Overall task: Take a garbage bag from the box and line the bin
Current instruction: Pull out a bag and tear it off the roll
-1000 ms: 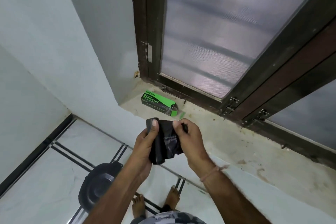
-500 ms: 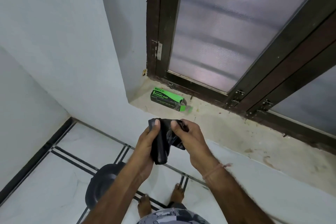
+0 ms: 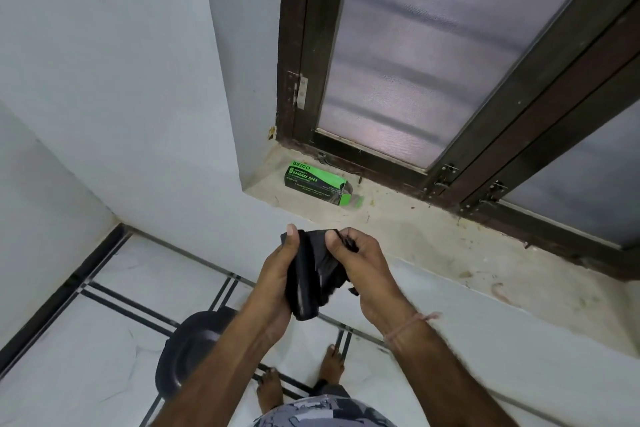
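Note:
A folded black garbage bag (image 3: 311, 277) hangs between both hands in front of my chest. My left hand (image 3: 277, 274) grips its left side with the thumb on top. My right hand (image 3: 360, 263) pinches the bag's upper right edge between thumb and fingers. The green and black garbage bag box (image 3: 315, 180) lies on its side on the window sill (image 3: 415, 236), its right end flap open. The black bin (image 3: 194, 354) stands on the floor below my left forearm, which hides part of it.
A dark-framed window with frosted glass (image 3: 415, 62) rises behind the sill. White walls meet in a corner at the left. The floor is white tile with black lines (image 3: 121, 305). My bare feet (image 3: 301, 378) stand right of the bin.
The view has shifted slightly, so box and window sit further right and higher. My hands have bunched the bag tighter, with the right fingers curling over its top edge.

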Available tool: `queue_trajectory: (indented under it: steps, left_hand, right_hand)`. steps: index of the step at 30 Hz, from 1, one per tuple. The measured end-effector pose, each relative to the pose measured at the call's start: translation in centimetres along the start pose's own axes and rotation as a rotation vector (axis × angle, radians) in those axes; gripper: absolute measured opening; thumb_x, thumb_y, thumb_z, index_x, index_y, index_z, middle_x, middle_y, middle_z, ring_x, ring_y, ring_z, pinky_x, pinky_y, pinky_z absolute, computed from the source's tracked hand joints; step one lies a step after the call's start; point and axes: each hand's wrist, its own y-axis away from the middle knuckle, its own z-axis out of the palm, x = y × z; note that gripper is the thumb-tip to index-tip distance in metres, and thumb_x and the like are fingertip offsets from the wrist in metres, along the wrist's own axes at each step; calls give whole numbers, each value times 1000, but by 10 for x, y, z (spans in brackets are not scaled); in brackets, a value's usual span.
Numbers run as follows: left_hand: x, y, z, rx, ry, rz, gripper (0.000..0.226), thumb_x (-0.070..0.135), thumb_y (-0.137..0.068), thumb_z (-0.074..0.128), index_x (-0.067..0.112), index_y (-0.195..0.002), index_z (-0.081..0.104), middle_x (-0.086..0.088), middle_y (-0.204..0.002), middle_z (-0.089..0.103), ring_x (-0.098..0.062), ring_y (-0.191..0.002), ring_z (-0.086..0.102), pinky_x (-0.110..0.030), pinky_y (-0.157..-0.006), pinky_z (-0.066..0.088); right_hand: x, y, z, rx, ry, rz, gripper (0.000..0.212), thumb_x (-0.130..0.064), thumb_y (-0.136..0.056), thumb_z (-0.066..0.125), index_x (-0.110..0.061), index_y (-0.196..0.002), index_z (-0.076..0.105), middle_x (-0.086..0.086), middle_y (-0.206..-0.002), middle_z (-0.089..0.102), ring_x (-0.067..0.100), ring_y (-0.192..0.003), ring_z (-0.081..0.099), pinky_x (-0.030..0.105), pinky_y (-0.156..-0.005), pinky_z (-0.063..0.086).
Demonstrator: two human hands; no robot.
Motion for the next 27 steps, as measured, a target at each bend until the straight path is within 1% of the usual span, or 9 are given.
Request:
queue_trajectory:
  steps: [2,4,7,11,14,16,18,24,27]
  left_hand:
    - [1,0,-3,19,-10,4,70,70,-93,44,14,-123,74,-20,-117,77,-32,-100,73,-38,-81,57]
    - [2,2,-3,17,14,-6,66,69,-95,44,16,-119,75,-15,-114,79,-28,-99,76,-37,-83,58]
    - [3,5,-4,23,45,-32,64,65,-97,44,13,-119,74,-14,-116,79,-30,-105,76,-43,-92,59]
    - [5,7,-8,17,60,-17,70,65,-99,43,8,-128,71,-19,-124,75,-35,-118,71,-49,-106,52]
    - [5,7,-9,25,65,-13,73,65,-97,45,4,-129,69,-22,-124,74,-36,-116,72,-48,-102,55]
    - [5,8,-10,35,53,-14,72,66,-97,44,6,-127,70,-22,-121,75,-37,-111,74,-45,-88,61]
    - [5,8,-12,51,53,-14,72,68,-95,44,10,-127,71,-21,-119,76,-39,-108,74,-43,-80,63]
    - [6,10,-14,61,98,-16,71,69,-90,48,12,-126,72,-15,-121,77,-33,-112,74,-42,-94,57]
    - [5,10,-14,43,80,-10,69,66,-97,44,11,-128,71,-16,-123,76,-34,-114,73,-45,-95,57]
  right_hand:
    - [3,0,0,50,48,24,24,-27,-108,58,-7,-94,61,7,-71,58,10,-49,50,13,-40,33]
    - [3,-1,0,83,72,20,19,-19,-110,53,-10,-96,62,5,-72,60,10,-48,50,13,-38,31]
    - [0,0,5,81,-24,7,27,-15,-111,47,-11,-98,71,1,-76,67,2,-52,57,12,-40,37]
    - [-2,2,10,-51,-64,8,28,-30,-101,68,-4,-106,76,6,-87,77,11,-75,72,15,-56,51]
    - [-1,2,11,-49,3,12,26,-18,-97,74,7,-94,70,4,-67,65,4,-52,59,11,-45,40]
    - [2,1,11,-14,59,24,20,-20,-102,68,-4,-91,64,2,-63,54,7,-47,47,13,-39,32]
    - [5,-1,10,29,122,56,21,-26,-106,61,-11,-91,57,7,-70,54,16,-54,45,15,-39,29]
    - [7,-5,9,75,37,21,23,-17,-111,49,-12,-99,68,0,-71,60,15,-54,44,17,-43,28]
    - [4,-2,8,-46,13,-5,40,-41,-107,56,-5,-101,72,4,-67,58,15,-48,44,20,-43,29]
